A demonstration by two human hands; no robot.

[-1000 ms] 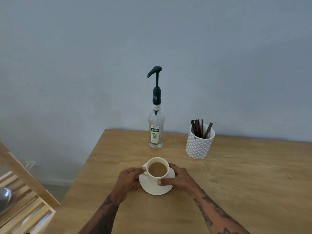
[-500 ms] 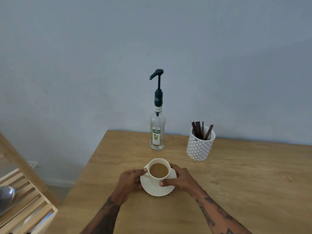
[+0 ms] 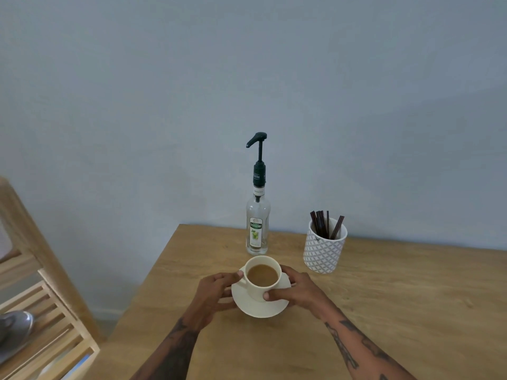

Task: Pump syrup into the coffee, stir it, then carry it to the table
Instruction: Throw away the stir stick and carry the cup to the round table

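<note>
On the wooden table point(image 3: 384, 311), largest thing in view, everything for the task sits near the far-left corner by the wall. Syrup bottle point(image 3: 257, 229) stands upright, long axis vertical, just behind the cup; its pump head point(image 3: 256, 139) is up at full height with the nozzle pointing left and slightly toward the camera. White patterned holder point(image 3: 324, 249) with dark stir sticks point(image 3: 326, 224) is to the right of the bottle, beside the right hand. Saucer point(image 3: 260, 304) lies flat on the table with the coffee cup point(image 3: 262, 275) on it, milky coffee inside, handle on the left side. Left hand point(image 3: 216, 294) curls round the saucer's left edge, thumb tip at the cup handle. Right hand point(image 3: 297, 290) holds the right side, fingers under or along the saucer rim, thumb pressed on the cup's near wall; both are a closed grip on the cup-and-saucer. Key relation: nozzle outlet is above, behind and slightly left of the cup mouth, so the cup likely needs to slide forward-left under it, or the bottle needs turning. Both hands look about equally near the bottle; the right is nearer the sticks. Syrup step judged not yet done. Spill risk if the saucer gets shoved fast.
</note>
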